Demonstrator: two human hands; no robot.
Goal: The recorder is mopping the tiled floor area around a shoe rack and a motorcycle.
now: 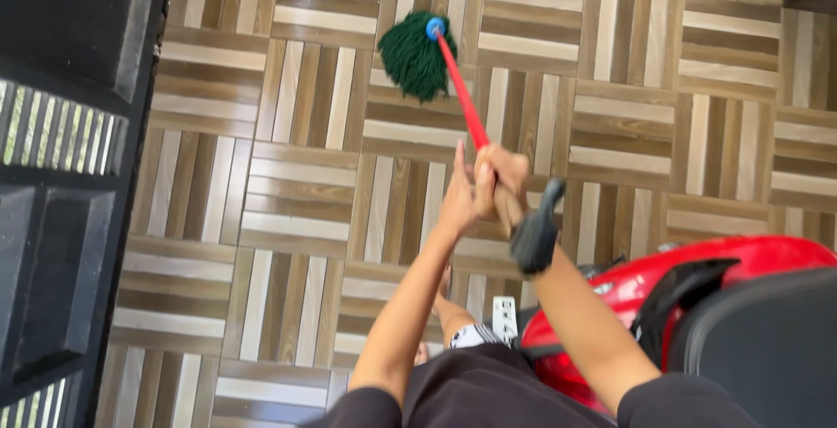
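Note:
A mop with a green string head (pixel 413 55), a blue collar and a red handle (pixel 462 92) rests on the striped wooden-pattern floor ahead of me. My right hand (pixel 506 182) is closed around the handle just above its black end grip (pixel 535 229). My left hand (pixel 462 191) presses against the handle beside the right hand, its fingers stretched out along it. Both forearms reach forward from the bottom of the view, over my dark shorts.
A black metal gate or door (pixel 61 175) with slatted panels runs along the left edge. A red scooter (pixel 697 280) with a black seat stands at the lower right. A white sandal (pixel 504 316) lies by my feet.

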